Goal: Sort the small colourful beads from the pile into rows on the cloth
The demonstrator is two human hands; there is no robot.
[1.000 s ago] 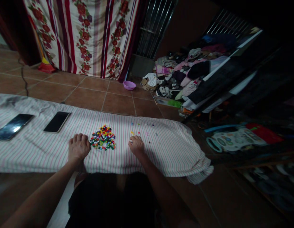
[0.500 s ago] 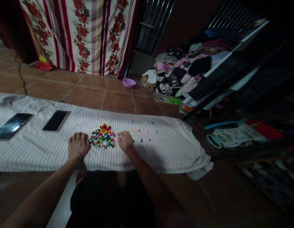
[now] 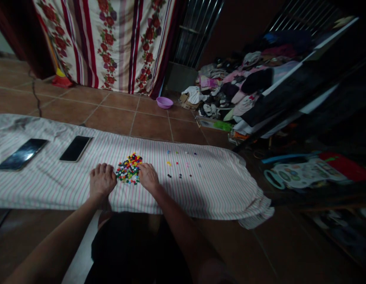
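Observation:
A heap of small bright pieces (image 3: 128, 169), like beads or tiny blocks, lies on a striped cloth (image 3: 171, 201). My left hand (image 3: 102, 180) rests palm down on the cloth at the heap's left edge, fingers laid forward and holding nothing visible. On the opposite side, my right hand (image 3: 148, 176) touches the heap with its fingers bent together; whatever is between the fingertips is hidden. To its right, small groups of pieces sit in rows sorted by colour, among them yellow pieces (image 3: 169, 163), a red piece (image 3: 177, 163) and dark pieces (image 3: 180, 176).
Two phones, a nearer-to-me one (image 3: 75, 148) and a farther-left one (image 3: 22, 154), lie on the cloth at left. Beyond it, a purple basin (image 3: 164, 103) stands on the tiled floor near a pile of clothes (image 3: 230, 83). A floral curtain (image 3: 120, 47) hangs behind.
My right hand has moved left, from beside the heap onto its right edge. My left hand stays by the heap. The whole view has shifted slightly.

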